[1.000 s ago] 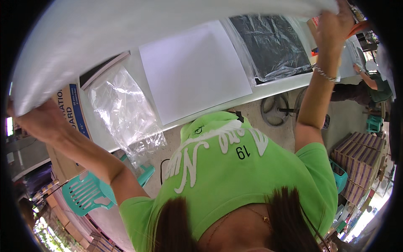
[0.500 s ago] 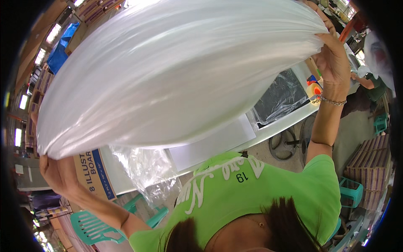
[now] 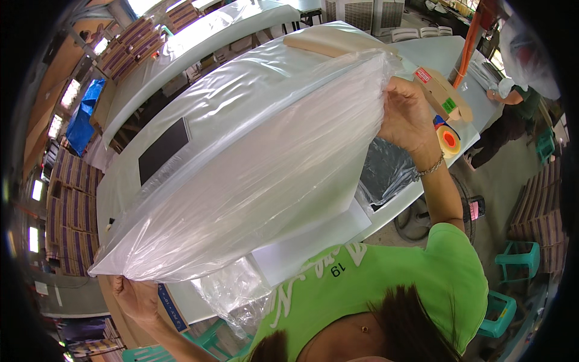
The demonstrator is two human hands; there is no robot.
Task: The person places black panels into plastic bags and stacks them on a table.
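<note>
A large see-through plastic bag (image 3: 253, 175) is stretched between my two hands above the table. My left hand (image 3: 136, 297) pinches its near-left corner, and my right hand (image 3: 410, 117) grips its far-right end. White shows through the film; I cannot tell whether that is a sheet inside or the table behind. Under the bag's near side lie white sheets (image 3: 313, 247). Beside them, crumpled transparent plastic (image 3: 232, 289) hangs over the table's front edge. Below my right hand is a black stack in clear wrap (image 3: 392, 172), next to a tape roll (image 3: 448, 140).
The table (image 3: 241, 84) has a pale covering. On it lie a black board (image 3: 164, 151), a roll of tan paper (image 3: 332, 42) and a small cardboard box (image 3: 443, 96). A tan and blue carton (image 3: 174, 308) is near my left hand. Another person (image 3: 512, 105) works at right, beyond green stools (image 3: 517, 260).
The bag has come down from high in front of me and flattened from a billowed shape. Both hands have lowered with it, and the table behind now shows.
</note>
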